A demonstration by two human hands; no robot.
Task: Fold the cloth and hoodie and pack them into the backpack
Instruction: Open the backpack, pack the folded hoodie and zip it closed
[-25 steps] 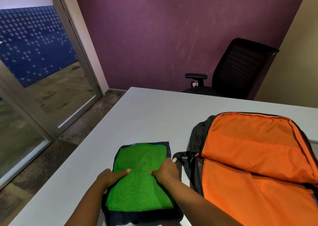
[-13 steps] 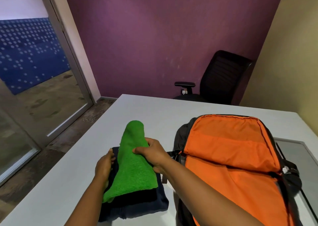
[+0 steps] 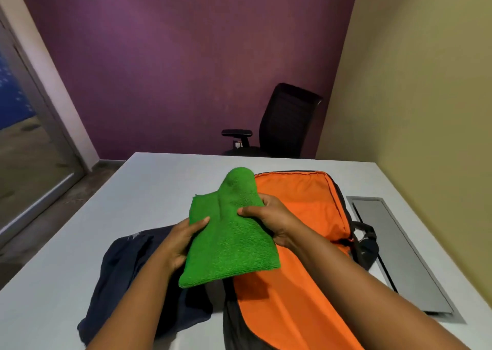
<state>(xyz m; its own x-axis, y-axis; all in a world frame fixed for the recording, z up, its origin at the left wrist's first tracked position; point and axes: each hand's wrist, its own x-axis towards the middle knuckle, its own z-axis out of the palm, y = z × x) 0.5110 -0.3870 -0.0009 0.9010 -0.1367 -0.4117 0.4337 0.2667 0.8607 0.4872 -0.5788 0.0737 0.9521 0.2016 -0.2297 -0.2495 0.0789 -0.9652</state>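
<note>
Head view, reading from left to right. The navy hoodie [image 3: 127, 269] is lying on the white table [image 3: 66, 256] at your left, and it is looking bunched and uneven rather than squarely folded, so its folding is probably needing another pass. Your left hand [image 3: 181, 240] is pinching the left edge of the green cloth [image 3: 229, 240], thumb on top and fingers hidden beneath. The cloth is riding in the air, clear of the table, folded into a flat pad whose far end is bulging upward; it is hanging partly over the hoodie and partly over the near edge of the bag. Your right hand [image 3: 271, 219] is gripping the cloth's right edge in the same way, thumb over the top face. To the right, the backpack [image 3: 306, 216] is lying flat and unzipped, its orange lining showing, and nothing is sitting inside the part you can see. Beyond it, a grey panel [image 3: 399, 256] is sitting flush in the tabletop, and an office chair [image 3: 287, 120] is standing at the far edge.

Judged progress: the cloth is appearing folded and is being carried toward the opening but is not yet packed. You are still needing to place it, tidy and pack the hoodie, and perhaps close the bag.
</note>
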